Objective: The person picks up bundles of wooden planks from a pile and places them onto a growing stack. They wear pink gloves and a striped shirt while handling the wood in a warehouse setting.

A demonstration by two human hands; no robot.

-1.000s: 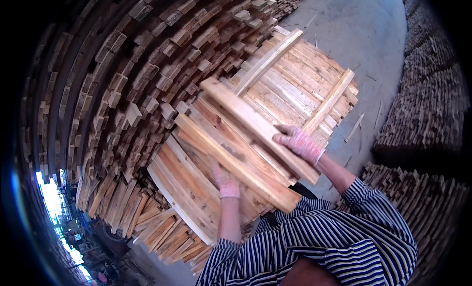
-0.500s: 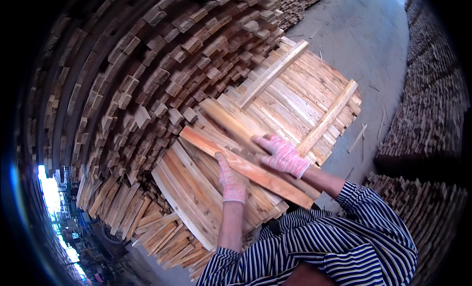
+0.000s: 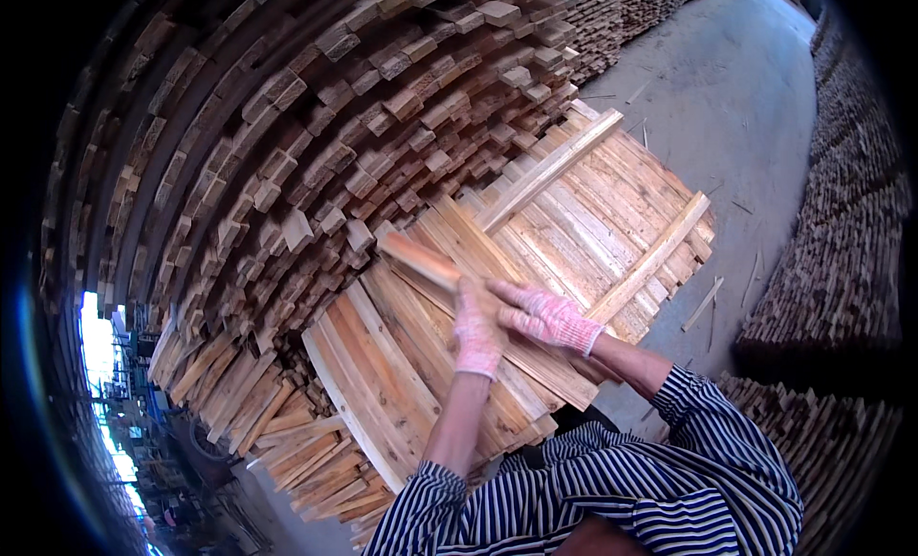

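My left hand point(image 3: 478, 331), in a pink-and-white knit glove, is closed around a reddish wooden board point(image 3: 423, 260). The board slants above a layer of planks, its upper end blurred by motion and its middle hidden by my hands. Beside it, my right hand point(image 3: 552, 319), gloved alike, reaches toward the left hand with fingers stretched and apart. Its fingertips are close to the board; I cannot tell if they touch. A pale board point(image 3: 475, 236) lies just beyond. Under my hands are side-by-side planks point(image 3: 382, 365) of the near stack.
Beyond my right hand lies a plank layer point(image 3: 612, 202) with two crosspieces point(image 3: 555, 169) on top. A tall wall of stacked lumber point(image 3: 335, 154) rises at left. More lumber stacks point(image 3: 832, 269) stand at right, across the concrete floor point(image 3: 708, 97). Loose sticks point(image 3: 325, 460) are heaped lower left.
The pale board my right hand was on now lies on the planks. My hands have come together, and the reddish board has tilted, its broad face less visible.
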